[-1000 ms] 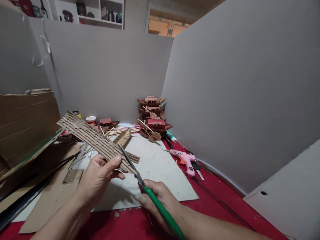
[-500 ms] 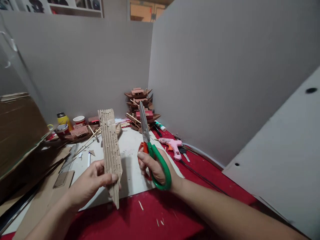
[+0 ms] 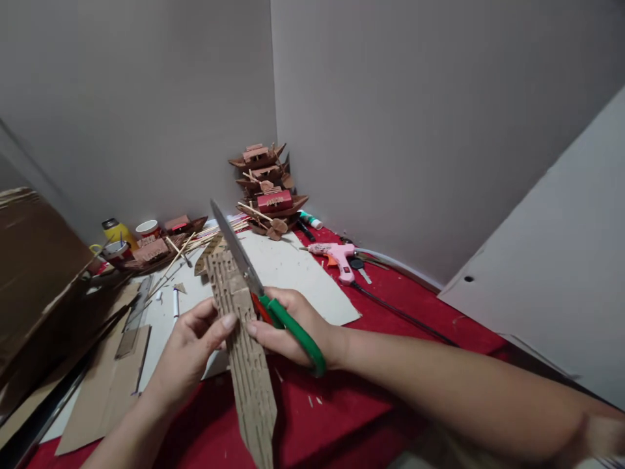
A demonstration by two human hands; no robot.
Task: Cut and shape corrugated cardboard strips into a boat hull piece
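Observation:
A long strip of corrugated cardboard (image 3: 247,365), pointed at its near end, slants across the middle of the view. My left hand (image 3: 195,339) pinches its left edge, thumb on top. My right hand (image 3: 293,329) has the scissors (image 3: 293,329) with green and orange handles, and its thumb touches the strip's right edge. The closed blades point up and left, over the strip's far end. The fingers beneath the strip are hidden.
Brown model boats (image 3: 273,202) are stacked at the back corner. A pink glue gun (image 3: 339,255) lies on the red cloth (image 3: 390,384) at right. Left are a ruler (image 3: 139,303), flat cardboard (image 3: 105,391), a yellow bottle (image 3: 118,231) and cups. White board (image 3: 312,280) lies beyond my hands.
The strip has moved nearer and its near end points more to the right. My right hand has come left with the scissors to touch the strip. The view has tilted down and shifted right.

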